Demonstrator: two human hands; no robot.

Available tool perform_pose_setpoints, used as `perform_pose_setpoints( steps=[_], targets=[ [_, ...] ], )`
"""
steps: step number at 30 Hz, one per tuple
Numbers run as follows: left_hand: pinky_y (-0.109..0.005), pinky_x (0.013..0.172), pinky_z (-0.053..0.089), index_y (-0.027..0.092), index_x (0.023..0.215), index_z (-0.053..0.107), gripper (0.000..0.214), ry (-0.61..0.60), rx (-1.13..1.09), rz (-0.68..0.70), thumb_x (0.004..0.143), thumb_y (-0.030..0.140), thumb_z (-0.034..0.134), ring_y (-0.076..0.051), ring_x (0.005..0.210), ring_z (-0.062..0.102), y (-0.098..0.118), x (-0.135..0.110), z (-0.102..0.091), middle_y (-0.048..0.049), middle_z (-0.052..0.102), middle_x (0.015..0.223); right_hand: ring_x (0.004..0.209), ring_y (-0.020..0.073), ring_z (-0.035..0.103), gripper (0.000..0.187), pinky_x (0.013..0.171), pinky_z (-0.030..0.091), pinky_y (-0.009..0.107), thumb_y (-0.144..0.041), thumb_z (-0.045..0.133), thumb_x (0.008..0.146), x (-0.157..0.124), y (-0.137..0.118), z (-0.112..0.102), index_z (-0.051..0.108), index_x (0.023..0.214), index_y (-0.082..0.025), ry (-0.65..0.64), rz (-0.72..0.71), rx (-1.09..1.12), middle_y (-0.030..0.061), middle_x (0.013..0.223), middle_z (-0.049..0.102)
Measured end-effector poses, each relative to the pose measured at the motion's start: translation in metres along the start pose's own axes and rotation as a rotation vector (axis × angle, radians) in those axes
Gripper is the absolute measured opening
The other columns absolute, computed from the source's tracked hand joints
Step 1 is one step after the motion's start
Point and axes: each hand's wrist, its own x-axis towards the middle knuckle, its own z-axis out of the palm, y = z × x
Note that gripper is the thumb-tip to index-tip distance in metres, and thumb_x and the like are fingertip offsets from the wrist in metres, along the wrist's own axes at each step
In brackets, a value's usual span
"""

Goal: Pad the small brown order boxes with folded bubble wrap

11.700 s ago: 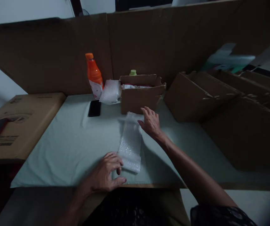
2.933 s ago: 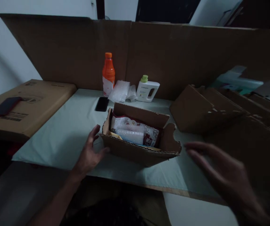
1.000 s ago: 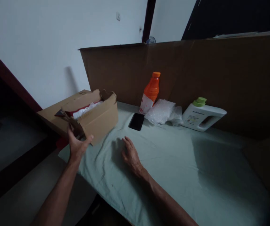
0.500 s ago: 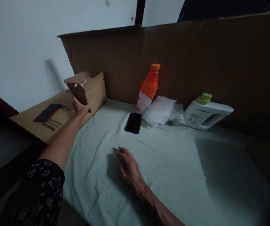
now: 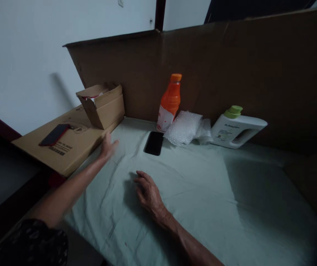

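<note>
My left hand (image 5: pixel 108 147), slightly smeared by motion, is just in front of the small open cardboard box (image 5: pixel 110 111). Its thumb stands apart from the fingers and nothing shows in it. The small box sits on a larger flat carton (image 5: pixel 89 142), with something red and white inside. On the green cloth (image 5: pixel 197 207), my right hand (image 5: pixel 149 195) rests with loosely bent fingers, holding nothing. Beyond it lies a black smartphone (image 5: pixel 153 143), nearest to both hands on the cloth.
Behind the phone stands an orange bottle (image 5: pixel 171 101). Bubble wrap (image 5: pixel 184 127) lies beside it, and a white jug with a green cap (image 5: pixel 237 129) leans to the right. A tall cardboard panel (image 5: pixel 202 66) closes off the back. A dark, red-edged phone-like slab (image 5: pixel 54 135) lies on the carton.
My left hand has let go of the small box and moved down and to the right, off its front. The small box now sits flatter on the carton. My right hand stays put.
</note>
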Motion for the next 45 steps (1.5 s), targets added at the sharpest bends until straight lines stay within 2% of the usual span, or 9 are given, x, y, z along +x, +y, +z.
perform_pose_setpoints(
  steps=[6,13,16,20,22,27,32,39,45],
  targets=[
    [-0.051,0.111,0.043,0.018,0.127,0.060,0.047,-0.291,0.005,0.148,0.081,0.028,0.058,-0.031,0.125,0.058,0.041,-0.130,0.008,-0.0140,0.065,0.130,0.128,0.0241,0.056,0.032,0.109,0.045,0.043,-0.003,0.053,0.079,0.008,-0.011,0.003,0.070,0.102,-0.017,-0.061,0.068,-0.021,0.0153,0.130,0.064],
    [-0.057,0.108,0.043,0.016,0.128,0.058,0.049,-0.372,0.227,0.392,0.091,0.041,0.036,-0.036,0.125,0.056,0.033,-0.158,0.020,-0.0190,0.062,0.131,0.104,0.0138,0.069,0.010,0.087,0.054,0.021,-0.012,0.074,0.075,0.018,-0.030,-0.032,0.071,0.075,-0.022,-0.073,0.105,-0.215,-0.0019,0.090,0.076],
    [-0.057,0.107,0.043,0.014,0.130,0.056,0.055,-0.388,0.309,0.493,0.092,0.049,0.038,-0.038,0.128,0.054,0.053,-0.183,0.029,-0.0220,0.061,0.134,0.113,0.0196,0.066,0.014,0.097,0.051,0.030,-0.015,0.079,0.072,0.005,-0.036,-0.104,0.072,0.081,-0.022,-0.008,0.141,-0.346,0.0036,0.111,0.073],
    [-0.054,0.111,0.039,0.016,0.133,0.055,0.052,-0.392,0.373,0.559,0.095,0.047,0.039,-0.035,0.134,0.049,0.082,-0.214,0.032,-0.0191,0.058,0.139,0.142,0.0378,0.036,0.034,0.114,0.024,0.061,-0.001,0.064,0.076,-0.023,-0.052,-0.254,0.070,0.106,-0.015,0.216,0.248,-0.600,0.0199,0.149,0.047],
    [-0.053,0.111,0.039,0.015,0.132,0.057,0.052,-0.394,0.397,0.545,0.095,0.046,0.039,-0.034,0.134,0.049,0.090,-0.219,0.033,-0.0188,0.059,0.139,0.146,0.0398,0.028,0.044,0.114,0.022,0.059,-0.004,0.065,0.077,-0.037,-0.063,-0.330,0.065,0.120,-0.012,0.379,0.302,-1.020,0.0213,0.155,0.040],
    [-0.053,0.111,0.040,0.014,0.127,0.061,0.049,-0.389,0.422,0.500,0.094,0.043,0.041,-0.034,0.133,0.050,0.098,-0.217,0.032,-0.0185,0.059,0.140,0.111,0.0374,0.063,0.037,0.088,0.039,0.049,-0.027,0.053,0.090,-0.077,-0.089,-0.437,0.069,0.099,0.005,0.326,0.687,-1.383,0.0276,0.101,0.070],
    [-0.053,0.111,0.041,0.009,0.127,0.060,0.051,-0.378,0.361,0.488,0.093,0.043,0.043,-0.036,0.131,0.053,0.099,-0.214,0.031,-0.0206,0.060,0.138,0.076,0.0206,0.070,0.028,0.067,0.038,0.032,-0.026,0.052,0.089,-0.099,-0.099,-0.424,0.075,0.085,-0.010,0.146,0.628,-1.320,0.0129,0.078,0.073],
    [-0.054,0.111,0.043,0.010,0.134,0.053,0.061,-0.369,0.107,0.363,0.087,0.049,0.052,-0.035,0.131,0.054,0.110,-0.229,0.023,-0.0212,0.059,0.138,0.073,0.0221,0.067,0.023,0.074,0.047,0.035,-0.036,0.054,0.090,-0.152,-0.143,-0.376,0.070,0.078,-0.024,-0.025,0.269,-1.136,0.0054,0.074,0.073],
    [-0.053,0.113,0.042,0.021,0.151,0.033,0.076,-0.549,-0.125,0.264,0.086,0.048,0.059,-0.033,0.141,0.045,0.147,-0.283,0.019,-0.0168,0.044,0.153,0.120,0.0321,0.061,0.031,0.101,0.047,0.053,-0.046,0.060,0.089,-0.224,-0.164,-0.363,0.065,0.118,-0.037,0.426,0.170,-0.966,0.0073,0.130,0.065]
  ],
)
